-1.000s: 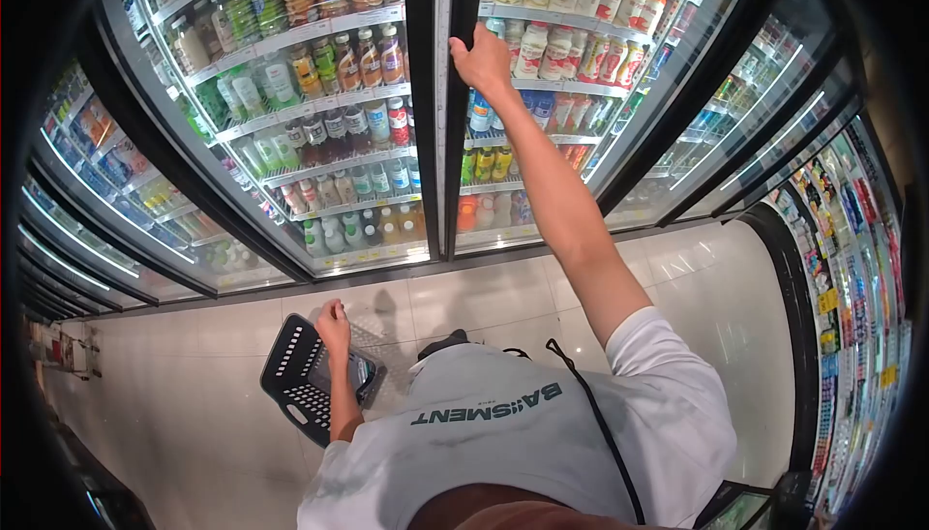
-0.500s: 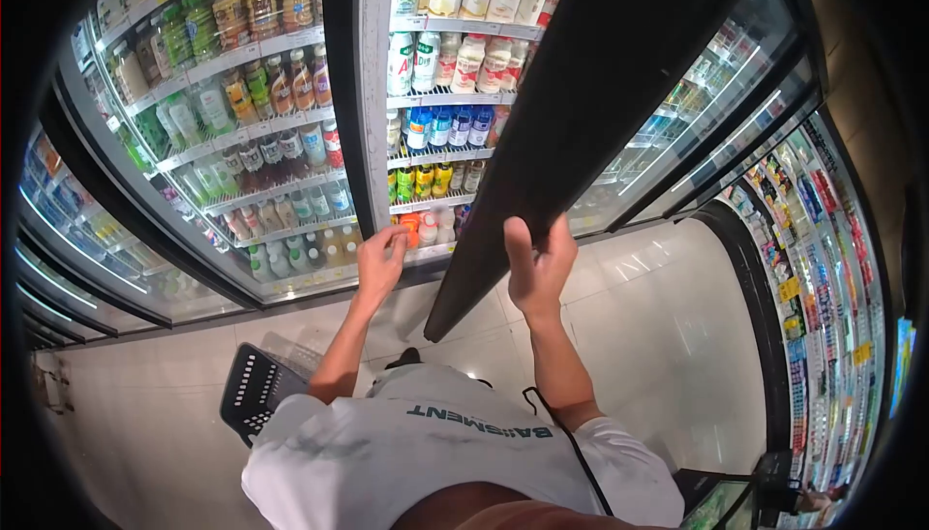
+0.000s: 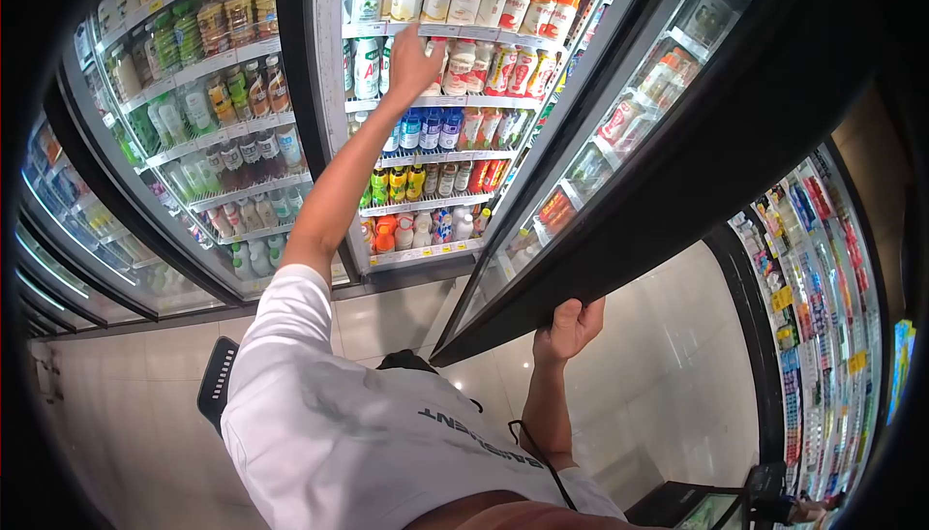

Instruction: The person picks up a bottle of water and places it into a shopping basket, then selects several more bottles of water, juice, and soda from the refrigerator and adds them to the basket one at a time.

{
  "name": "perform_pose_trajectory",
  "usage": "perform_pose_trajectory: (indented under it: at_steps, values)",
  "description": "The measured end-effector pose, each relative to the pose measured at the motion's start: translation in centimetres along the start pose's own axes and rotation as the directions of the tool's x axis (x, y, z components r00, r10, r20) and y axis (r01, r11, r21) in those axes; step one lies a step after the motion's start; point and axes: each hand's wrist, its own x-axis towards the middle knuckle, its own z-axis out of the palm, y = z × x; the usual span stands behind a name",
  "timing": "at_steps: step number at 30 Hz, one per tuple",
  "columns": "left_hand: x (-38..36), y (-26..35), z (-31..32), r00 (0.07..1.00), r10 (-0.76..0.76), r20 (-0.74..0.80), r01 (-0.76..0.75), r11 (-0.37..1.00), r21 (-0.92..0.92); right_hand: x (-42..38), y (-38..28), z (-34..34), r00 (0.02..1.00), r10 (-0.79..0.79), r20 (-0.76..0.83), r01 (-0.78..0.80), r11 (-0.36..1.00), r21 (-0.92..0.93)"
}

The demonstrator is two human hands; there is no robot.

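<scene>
Left hand: the left hand point(image 3: 414, 62) reaches up at about 11 o'clock into the open cooler, fingers loosely curled against a white bottle point(image 3: 434, 58) on the second shelf from the top; whether it has a full grip cannot be told.
Right hand: the right hand point(image 3: 569, 327), at about 4 o'clock, is clenched on the lower edge of the cooler door point(image 3: 677, 143), holding it swung open.
White bottle: upright in a row of white and red-labelled bottles, just below the top shelf point(image 3: 455, 29).
Lower shelves: blue, yellow and orange bottles in rows.
Basket: a black basket point(image 3: 217, 385) sits on the tiled floor point(image 3: 126, 414) at about 8 o'clock, partly hidden by the person's white shirt point(image 3: 368, 443).
Neighbouring cooler: a shut glass door point(image 3: 194, 94) at 10 o'clock, drinks behind it.
</scene>
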Motion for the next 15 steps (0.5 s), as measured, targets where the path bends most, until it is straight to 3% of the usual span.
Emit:
perform_pose_trajectory:
  at_steps: [4,7,15]
  values:
    - [9.3,-3.7,4.9,0.982,-0.183,-0.045,0.187,0.974,0.128,0.1,0.0,0.3,0.999,0.022,-0.038,-0.025,0.996,-0.08]
    - [13.5,-5.0,6.9,0.976,-0.124,-0.177,0.172,0.941,0.29,-0.1,0.6,0.5,1.0,0.002,-0.018,-0.005,0.986,-0.165]
    - [18.8,-10.9,11.7,0.976,-0.112,-0.184,0.19,0.852,0.488,0.0,3.3,2.5,0.97,-0.201,0.136,0.24,0.881,-0.407]
